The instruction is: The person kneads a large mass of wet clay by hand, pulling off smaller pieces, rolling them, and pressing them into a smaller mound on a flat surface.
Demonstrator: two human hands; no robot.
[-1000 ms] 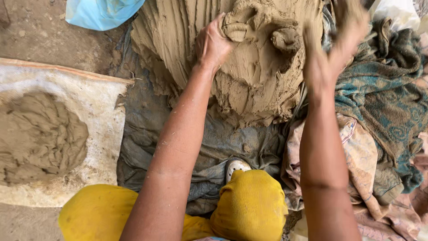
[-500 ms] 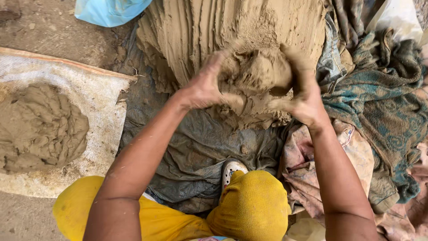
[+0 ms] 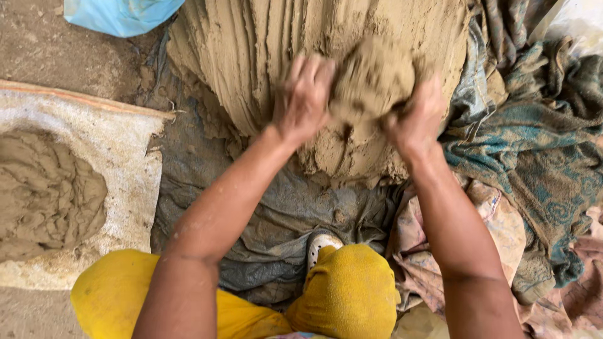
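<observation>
Clay lump [image 3: 372, 78] gripped btwn left hand [image 3: 304, 100] & right hand [image 3: 414, 119].

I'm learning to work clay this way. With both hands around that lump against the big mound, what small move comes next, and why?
Probably lift the brown clay lump clear of the grooved clay mound: the left hand and right hand already cup it from both sides.

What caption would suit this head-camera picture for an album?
Both hands, left hand and right hand, grip a lump of wet clay against a large grooved clay mound.
</observation>
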